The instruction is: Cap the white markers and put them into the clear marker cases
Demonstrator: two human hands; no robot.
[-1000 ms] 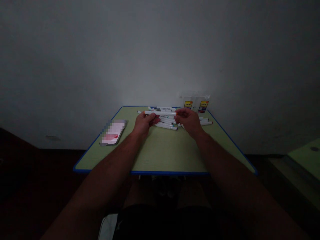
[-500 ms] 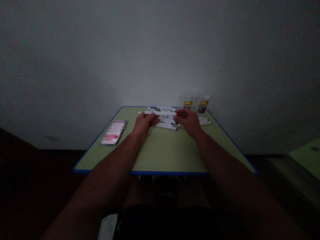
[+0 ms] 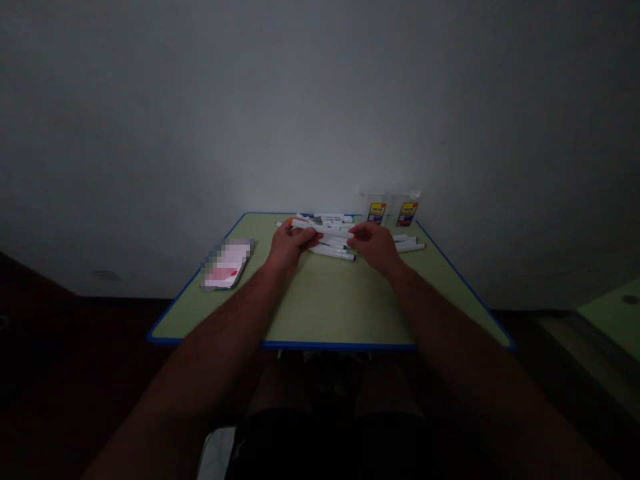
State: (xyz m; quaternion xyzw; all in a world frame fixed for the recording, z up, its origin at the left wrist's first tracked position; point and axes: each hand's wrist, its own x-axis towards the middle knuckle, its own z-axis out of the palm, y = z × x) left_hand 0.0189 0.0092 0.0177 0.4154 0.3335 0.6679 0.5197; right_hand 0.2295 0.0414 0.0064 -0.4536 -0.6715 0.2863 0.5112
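Observation:
A white marker (image 3: 327, 231) with orange ends is held up between my two hands, its left end a little higher than its right. My left hand (image 3: 290, 247) grips it near the left end, thumb along the barrel. The fingertips of my right hand (image 3: 374, 245) pinch its right end. Behind and below it lies a loose pile of white markers (image 3: 333, 253), partly hidden by my hands. More markers (image 3: 411, 247) lie just right of my right hand, one with a red end.
Two clear plastic cases (image 3: 407, 212) with yellow labels stand at the back right by the wall. A phone (image 3: 229, 263), its screen blurred out, lies on the left of the green table (image 3: 340, 307), which has a blue edge. A white object (image 3: 216, 453) shows beside my lap.
The held marker has tilted: its left end rose slightly and its right end dropped. My right hand has moved down a little with it. Both hands keep their hold.

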